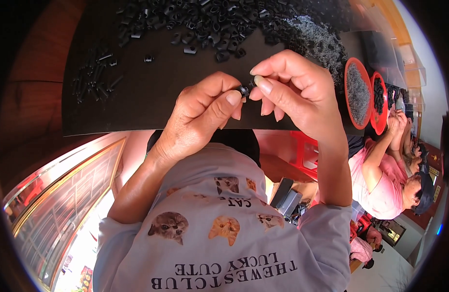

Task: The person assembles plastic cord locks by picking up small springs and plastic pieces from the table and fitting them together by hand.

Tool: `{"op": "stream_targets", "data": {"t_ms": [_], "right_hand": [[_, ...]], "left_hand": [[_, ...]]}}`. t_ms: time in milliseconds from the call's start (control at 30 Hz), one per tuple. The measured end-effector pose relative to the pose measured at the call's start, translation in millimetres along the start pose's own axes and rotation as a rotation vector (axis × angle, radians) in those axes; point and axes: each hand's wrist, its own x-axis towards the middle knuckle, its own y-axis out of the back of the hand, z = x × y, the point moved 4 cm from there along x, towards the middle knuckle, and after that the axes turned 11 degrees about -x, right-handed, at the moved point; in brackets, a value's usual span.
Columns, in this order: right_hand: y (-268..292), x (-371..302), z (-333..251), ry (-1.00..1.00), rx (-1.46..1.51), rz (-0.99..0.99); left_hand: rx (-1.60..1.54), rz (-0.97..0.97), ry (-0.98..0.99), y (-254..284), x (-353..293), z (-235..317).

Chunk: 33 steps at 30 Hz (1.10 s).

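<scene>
Above the near edge of the dark table my two hands meet. My left hand (197, 108) is closed, pinching a small black ring-like plastic part (243, 91) between thumb and forefinger. At the other end of that part, my right hand (296, 92) has thumb and forefinger pressed together on a tiny dark piece, too small and covered to name. Beyond the hands lies a heap of short black tube pieces (219, 24). Beside it, to the right, is a spread pile of small grey metal-looking bits (319, 41).
Slim black tubes (95, 80) lie loose on the table (137, 104) at left. At right stand a red bowl (349, 119) of small grey pieces and another red bowl (378, 127) with black parts. A co-worker in pink (380, 185) sits farther right, beside a red stool (304, 151).
</scene>
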Motion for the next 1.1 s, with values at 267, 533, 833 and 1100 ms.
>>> {"op": "stream_targets", "data": {"t_ms": [267,533,833,1100], "right_hand": [[-2.0,1.4,-5.9,0.026,-0.019,-0.092],[-3.7,0.4,-15.1,0.105,-0.02,-0.028],[-10.5,4.7,-10.5,-0.022,0.046,-0.061],[-14.6,4.5,-13.2,0.097,-0.107,0.018]], "left_hand": [[0.021,-0.014,0.049,-0.3,2.0,1.8],[-0.116,-0.042,0.039,1.8,2.0,-2.7],[-0.186,-0.025,0.035,6.2,0.7,-3.7],[-0.172,0.014,0.045,7.7,0.0,-2.7]]}}
